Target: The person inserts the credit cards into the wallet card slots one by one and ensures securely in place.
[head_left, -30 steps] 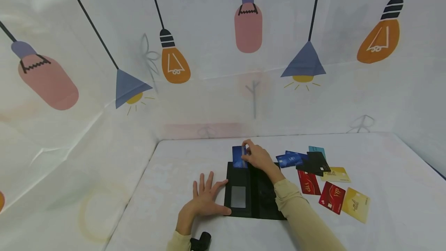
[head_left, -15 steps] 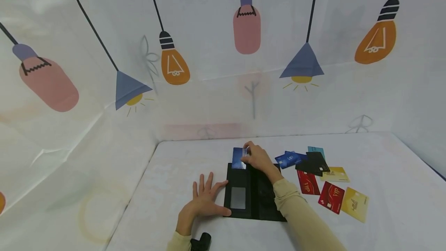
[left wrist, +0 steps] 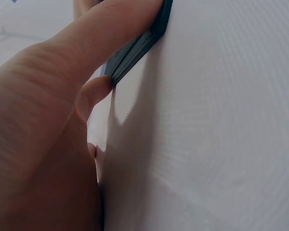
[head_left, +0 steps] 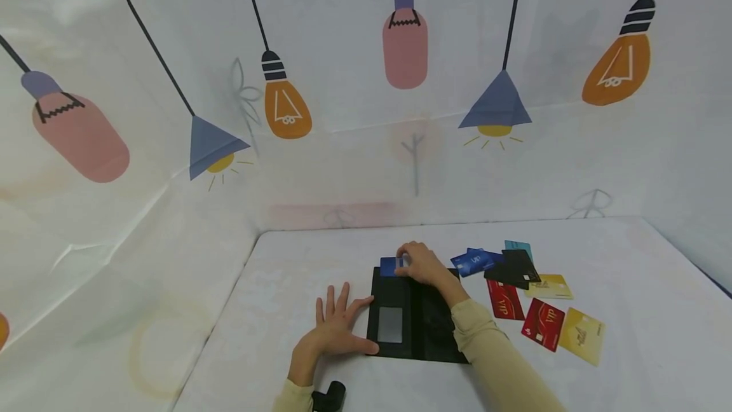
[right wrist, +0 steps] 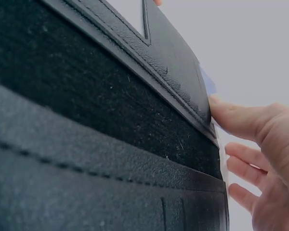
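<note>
A black wallet lies unfolded on the white table, a clear window in its left panel. A blue card sticks up from the top end of that panel, its lower part hidden in the wallet. My right hand pinches the card at its right side. In the right wrist view the thumb is right at the panel's edge, where a blue sliver of card shows. My left hand is spread at the wallet's left edge, thumb and index finger touching it; the left wrist view shows the wallet's layered edge under them.
Right of the wallet lie several loose cards: overlapping blue cards, black cards, a light-blue one, red VIP cards and yellow cards. A black object is at my left wrist. A patterned white sheet rises behind the table.
The blue card has slid down toward me, deeper into the wallet's left panel, with my right hand moving along. My left hand has stayed at the wallet's edge.
</note>
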### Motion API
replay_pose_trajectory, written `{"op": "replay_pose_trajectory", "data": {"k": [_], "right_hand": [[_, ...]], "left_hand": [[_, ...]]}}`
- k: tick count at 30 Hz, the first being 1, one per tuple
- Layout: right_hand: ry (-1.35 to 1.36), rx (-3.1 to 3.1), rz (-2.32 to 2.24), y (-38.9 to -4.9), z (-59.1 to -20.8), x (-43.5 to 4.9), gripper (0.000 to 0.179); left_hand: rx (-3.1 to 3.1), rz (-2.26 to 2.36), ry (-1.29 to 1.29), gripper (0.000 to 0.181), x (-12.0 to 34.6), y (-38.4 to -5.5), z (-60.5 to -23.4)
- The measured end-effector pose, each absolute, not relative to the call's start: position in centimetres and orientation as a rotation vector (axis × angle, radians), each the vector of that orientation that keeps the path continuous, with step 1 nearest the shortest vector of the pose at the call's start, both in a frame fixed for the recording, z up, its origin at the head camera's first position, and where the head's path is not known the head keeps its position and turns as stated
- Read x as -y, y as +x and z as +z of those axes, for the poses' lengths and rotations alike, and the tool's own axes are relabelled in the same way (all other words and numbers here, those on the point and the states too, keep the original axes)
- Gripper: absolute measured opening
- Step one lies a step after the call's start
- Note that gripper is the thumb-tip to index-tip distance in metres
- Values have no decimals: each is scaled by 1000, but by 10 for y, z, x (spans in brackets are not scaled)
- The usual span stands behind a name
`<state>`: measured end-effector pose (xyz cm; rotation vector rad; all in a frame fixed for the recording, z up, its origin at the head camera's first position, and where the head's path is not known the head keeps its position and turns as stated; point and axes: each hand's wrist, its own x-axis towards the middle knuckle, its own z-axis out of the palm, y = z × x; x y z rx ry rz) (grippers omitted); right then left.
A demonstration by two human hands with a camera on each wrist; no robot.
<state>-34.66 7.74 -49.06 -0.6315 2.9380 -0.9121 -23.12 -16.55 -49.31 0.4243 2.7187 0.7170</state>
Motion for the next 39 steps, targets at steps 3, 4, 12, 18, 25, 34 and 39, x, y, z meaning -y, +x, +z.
{"op": "replay_pose_trajectory", "data": {"k": [3,4,12,18,25,34,39], "right_hand": [[-650,-2912,-929,-343,-489,-78,24],[-653,-2902,-940,-342,-488,-78,23],[-713,-2842,-985,-339,-490,-84,17],[-794,-2763,-985,-337,-491,-87,21],[-796,-2767,-972,-330,-493,-89,23],[-742,-2795,-953,-324,-494,-86,22],[-695,-2792,-988,-320,-492,-86,33]], "left_hand": [[-2715,721,418,90,166,-231,-493],[-2714,720,417,90,167,-231,-493],[-2711,727,415,91,167,-233,-495],[-2704,731,409,91,167,-233,-495],[-2694,734,417,90,166,-231,-492],[-2698,733,423,91,167,-231,-491],[-2704,718,422,91,166,-233,-493]]}}
